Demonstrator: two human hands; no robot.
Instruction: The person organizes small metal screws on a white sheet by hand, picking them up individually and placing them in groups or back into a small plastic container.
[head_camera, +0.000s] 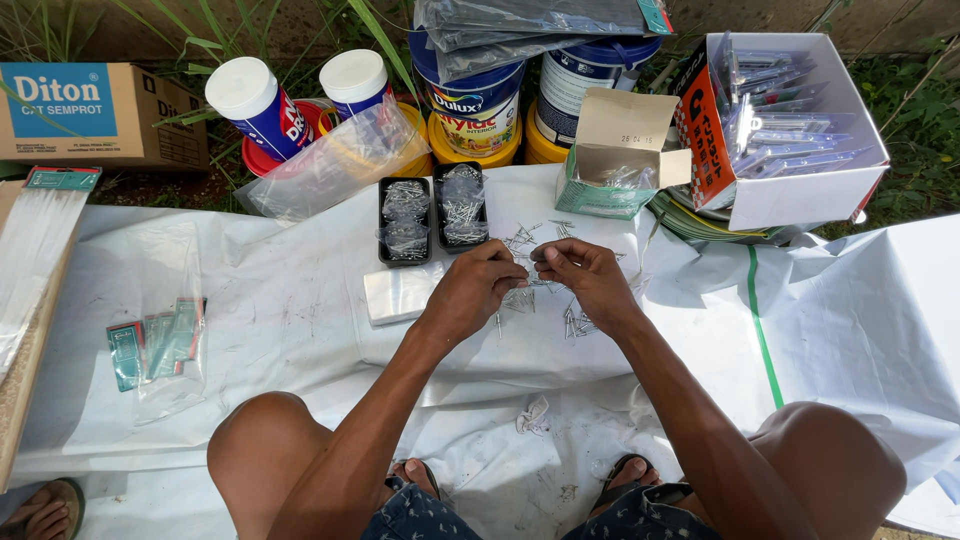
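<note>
My left hand (478, 285) and my right hand (582, 275) meet over a scatter of small metal nails (575, 322) on a white plastic sheet (300, 300). Both hands have their fingers pinched together on a few nails between them. Just beyond my hands stand two black trays (405, 221) filled with small clear bags of nails. A small stack of clear bags (395, 293) lies to the left of my left hand.
An open green carton (610, 160) and a white box of packed bags (780, 130) stand at the right. Paint cans and tubs (470, 100) line the back. A bag of green labels (160, 340) lies left. Another person's foot (45, 508) shows bottom left.
</note>
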